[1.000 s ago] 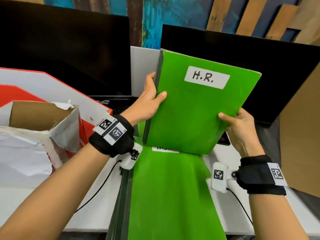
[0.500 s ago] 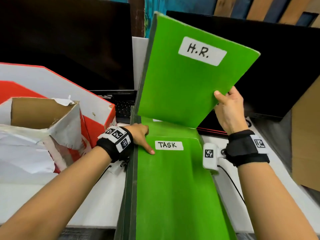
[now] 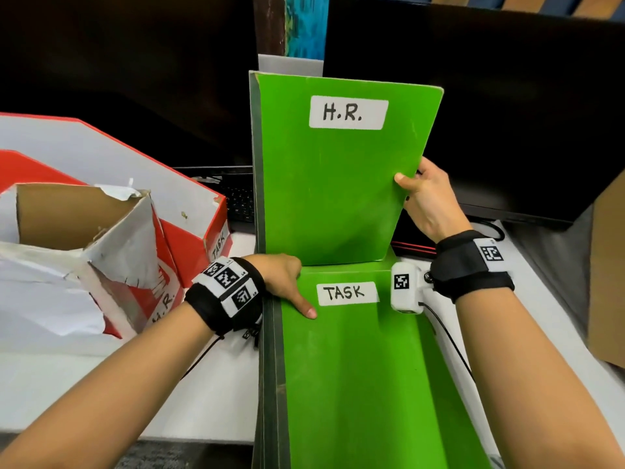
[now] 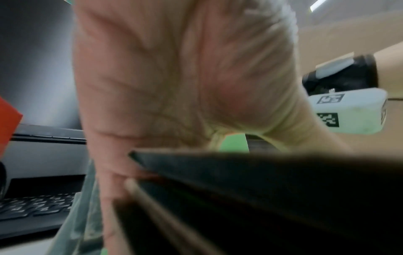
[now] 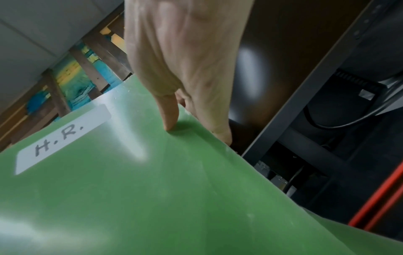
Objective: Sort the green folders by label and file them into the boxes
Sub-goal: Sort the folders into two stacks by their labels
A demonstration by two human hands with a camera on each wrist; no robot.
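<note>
A green folder labelled H.R. [image 3: 338, 191] stands upright over the far end of a stack of green folders [image 3: 355, 384]. My right hand [image 3: 411, 187] pinches its right edge, thumb on the front and fingers behind. The right wrist view shows that H.R. folder [image 5: 152, 189] under my right hand [image 5: 196, 134]. The top folder of the stack is labelled TASK [image 3: 346, 293]. My left hand [image 3: 291, 289] grips its left edge, thumb on the cover. In the left wrist view the fingers of my left hand [image 4: 196, 148] go round the dark folder spines [image 4: 261, 189].
At the left stand a torn white box marked H.R. [image 3: 67, 252] and a red and white box marked TASK [image 3: 199, 238]. Two dark monitors [image 3: 490, 96] and a keyboard [image 3: 240, 201] lie behind. Brown cardboard [image 3: 608, 265] lines the right side of the white table [image 3: 84, 384].
My left hand let go of the H.R. folder and dropped onto the TASK folder's edge. My right hand alone turned the H.R. folder square and upright, then lowered it.
</note>
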